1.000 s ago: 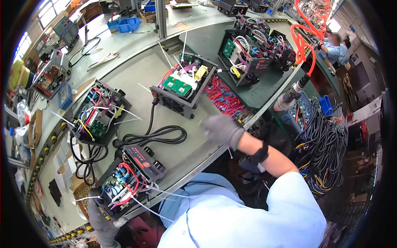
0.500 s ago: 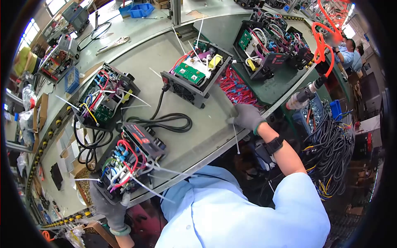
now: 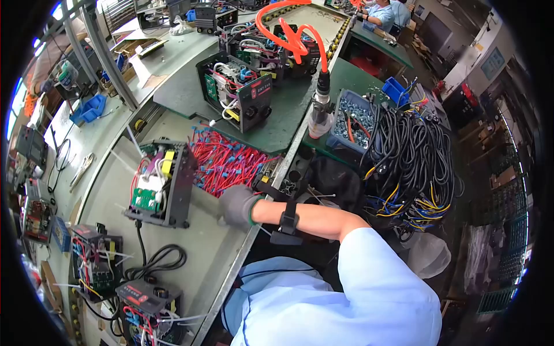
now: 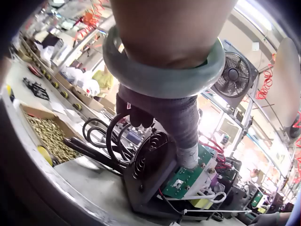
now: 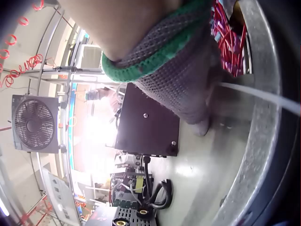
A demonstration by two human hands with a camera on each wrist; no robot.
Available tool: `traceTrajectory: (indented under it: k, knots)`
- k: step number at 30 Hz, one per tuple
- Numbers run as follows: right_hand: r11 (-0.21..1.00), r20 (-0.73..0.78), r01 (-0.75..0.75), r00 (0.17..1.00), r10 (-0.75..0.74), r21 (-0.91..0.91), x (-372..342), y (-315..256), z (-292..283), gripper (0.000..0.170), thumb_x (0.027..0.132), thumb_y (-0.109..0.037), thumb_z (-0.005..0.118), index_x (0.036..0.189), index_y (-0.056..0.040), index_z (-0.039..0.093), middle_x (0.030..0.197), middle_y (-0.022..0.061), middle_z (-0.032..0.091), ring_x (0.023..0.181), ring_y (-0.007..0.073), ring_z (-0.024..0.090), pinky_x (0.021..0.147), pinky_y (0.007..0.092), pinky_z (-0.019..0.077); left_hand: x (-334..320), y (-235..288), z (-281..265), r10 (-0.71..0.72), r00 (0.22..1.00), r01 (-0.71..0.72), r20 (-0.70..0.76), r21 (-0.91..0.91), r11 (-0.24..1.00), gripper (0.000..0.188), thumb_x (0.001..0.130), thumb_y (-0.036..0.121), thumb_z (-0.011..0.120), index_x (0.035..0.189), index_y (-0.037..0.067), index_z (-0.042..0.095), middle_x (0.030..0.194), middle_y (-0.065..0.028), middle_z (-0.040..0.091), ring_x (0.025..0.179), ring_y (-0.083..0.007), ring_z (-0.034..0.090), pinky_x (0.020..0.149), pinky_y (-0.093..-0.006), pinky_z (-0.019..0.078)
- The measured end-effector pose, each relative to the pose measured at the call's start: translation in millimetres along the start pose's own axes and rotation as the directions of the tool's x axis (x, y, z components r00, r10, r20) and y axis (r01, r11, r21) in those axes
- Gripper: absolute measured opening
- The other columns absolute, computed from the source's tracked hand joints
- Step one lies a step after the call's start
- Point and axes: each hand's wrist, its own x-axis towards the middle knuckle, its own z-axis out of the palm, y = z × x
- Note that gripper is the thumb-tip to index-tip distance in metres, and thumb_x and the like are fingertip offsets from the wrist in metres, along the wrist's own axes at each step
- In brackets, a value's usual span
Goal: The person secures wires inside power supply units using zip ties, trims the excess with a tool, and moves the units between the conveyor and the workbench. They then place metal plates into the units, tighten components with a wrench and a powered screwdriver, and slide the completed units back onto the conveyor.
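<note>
My gloved left hand [image 4: 171, 113] grips the fan end of an open welding machine [image 4: 150, 188], its thumb against the green circuit board [image 4: 186, 176]. In the head view this hand is out of sight; the machine [image 3: 147, 308] sits low at the left. My gloved right hand [image 3: 238, 206] pinches a white cable tie [image 5: 263, 94], whose tail sticks out over the bench's metal edge [image 5: 256, 155]. It is low over the bench, just below a heap of red wires with blue ends [image 3: 231, 161]. A second open welding machine [image 3: 161, 184] stands to its left.
Another open machine [image 3: 86, 259] stands at the left, and more [image 3: 236, 95] stand on the green board. A power driver [image 3: 319, 112] hangs from an orange coiled hose. Beyond the edge are a blue bin of screws [image 3: 353, 124] and bundled black cables [image 3: 410, 155].
The head view has swung right, so the machines shift left and the left hand leaves it. The right hand, with the cable tie hanging from it, stays near the wire heap and the bench edge.
</note>
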Motion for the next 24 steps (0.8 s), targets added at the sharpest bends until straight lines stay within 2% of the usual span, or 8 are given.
traceTrajectory:
  k: [3,5,8,11,14,17,19,24]
  knots:
    - [0.988,0.025,0.139,0.990,-0.137,-0.073,-5,-28,4,0.048,0.080,-0.052,0.065,0.091,-0.0074,0.076,0.086,0.0127,0.073,0.081,0.0311,0.072,0.067,0.0483,0.0557,21,-24,1,-0.076,0.995,0.082,0.068,-0.089,0.993,0.113,0.073,0.042,0.084,0.153,-0.001,0.016,0.155,-0.0209,0.027,0.139,-0.0338,0.035,0.113,-0.0466,0.0343]
    - [0.963,-0.037,0.255,0.967,-0.253,0.084,-2,-37,21,0.053,0.080,-0.055,0.064,0.090,-0.0045,0.075,0.081,0.0122,0.072,0.079,0.0317,0.071,0.067,0.0476,0.0553,7,-44,-33,-0.175,0.981,0.184,0.088,-0.107,0.977,0.113,0.072,0.037,0.085,0.154,0.001,0.015,0.155,-0.0196,0.027,0.139,-0.0327,0.034,0.113,-0.0453,0.0330]
    - [0.924,0.103,0.375,0.919,-0.381,0.076,-9,-53,15,0.057,0.078,-0.055,0.068,0.099,-0.0015,0.071,0.086,0.0139,0.072,0.080,0.0326,0.071,0.068,0.0471,0.0546,1,-61,-55,-0.287,0.951,0.305,0.114,-0.198,0.932,0.113,0.071,0.030,0.085,0.155,0.004,0.014,0.156,-0.0176,0.028,0.140,-0.0310,0.034,0.114,-0.0434,0.0311]
    - [0.875,0.154,0.481,0.862,-0.484,0.057,-15,-56,33,0.059,0.078,-0.049,0.072,0.109,0.0014,0.066,0.091,0.0168,0.071,0.084,0.0336,0.071,0.071,0.0472,0.0539,7,-59,-57,-0.373,0.912,0.409,0.171,-0.317,0.856,0.114,0.070,0.022,0.085,0.157,0.007,0.012,0.156,-0.0155,0.028,0.140,-0.0293,0.034,0.115,-0.0415,0.0291]
    - [0.861,0.112,0.434,0.873,-0.474,0.266,-9,-59,68,0.045,0.083,-0.029,0.068,0.116,-0.0004,0.058,0.088,0.0209,0.069,0.083,0.0376,0.069,0.072,0.0481,0.0523,-52,-104,-77,-0.389,0.894,0.448,0.221,-0.439,0.779,0.117,0.069,0.012,0.083,0.159,0.014,0.008,0.156,-0.0111,0.028,0.141,-0.0277,0.033,0.116,-0.0407,0.0280]
    - [0.793,0.036,0.538,0.821,-0.570,0.287,13,-44,90,0.038,0.083,-0.024,0.066,0.118,-0.0087,0.061,0.090,0.0177,0.069,0.082,0.0372,0.068,0.073,0.0482,0.0522,-52,-103,-80,-0.426,0.893,0.449,0.142,-0.225,0.865,0.115,0.071,0.012,0.083,0.159,0.014,0.008,0.160,-0.0099,0.023,0.142,-0.0271,0.032,0.115,-0.0393,0.0287]
    - [0.784,-0.078,0.549,0.830,-0.552,0.290,17,-28,69,0.032,0.085,-0.022,0.063,0.117,-0.0169,0.065,0.091,0.0143,0.069,0.084,0.0352,0.068,0.074,0.0471,0.0531,-39,-65,-78,-0.477,0.865,0.502,0.157,-0.257,0.826,0.116,0.071,0.019,0.085,0.159,0.013,0.008,0.161,-0.0110,0.020,0.143,-0.0267,0.031,0.117,-0.0385,0.0249]
    - [0.887,-0.288,0.379,0.908,-0.303,0.263,32,41,-6,0.025,0.087,-0.021,0.065,0.111,-0.0120,0.069,0.094,0.0131,0.071,0.088,0.0302,0.070,0.078,0.0376,0.0553,-42,-65,-76,-0.482,0.861,0.508,0.161,-0.319,0.800,0.116,0.072,0.024,0.085,0.158,0.011,0.009,0.161,-0.0117,0.021,0.143,-0.0267,0.030,0.117,-0.0391,0.0255]
